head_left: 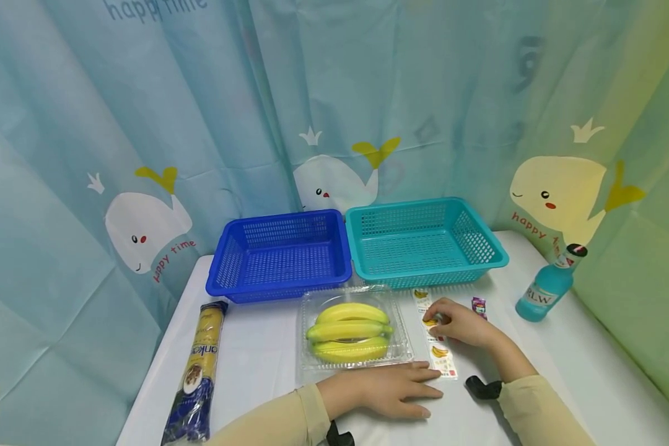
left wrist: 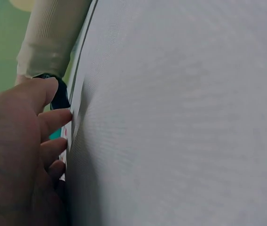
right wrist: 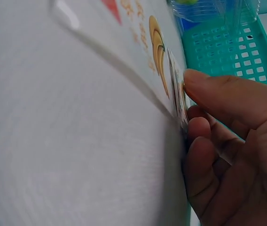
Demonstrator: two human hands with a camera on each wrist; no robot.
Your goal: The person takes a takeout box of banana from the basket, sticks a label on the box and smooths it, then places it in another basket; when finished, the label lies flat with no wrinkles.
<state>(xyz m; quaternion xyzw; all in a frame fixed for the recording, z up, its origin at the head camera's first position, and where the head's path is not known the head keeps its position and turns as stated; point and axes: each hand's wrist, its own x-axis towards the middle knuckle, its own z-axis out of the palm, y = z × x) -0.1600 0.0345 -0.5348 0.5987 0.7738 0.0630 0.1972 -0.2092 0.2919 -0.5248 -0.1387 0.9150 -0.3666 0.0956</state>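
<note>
A strip of banana stickers lies on the white cloth, right of a clear plastic box with several bananas in it. My right hand is over the strip's middle, thumb and fingertips pinching at a banana sticker; the strip bends up there in the right wrist view. Whether the sticker has come off its backing is hidden. My left hand rests flat, palm down, fingers spread, in front of the box, with a fingertip at the strip's near end. In the left wrist view this hand lies along the cloth.
A blue basket and a teal basket stand side by side at the back. A long yellow-and-blue packet lies at left. A blue bottle stands at right, and a small purple packet lies beyond my right hand.
</note>
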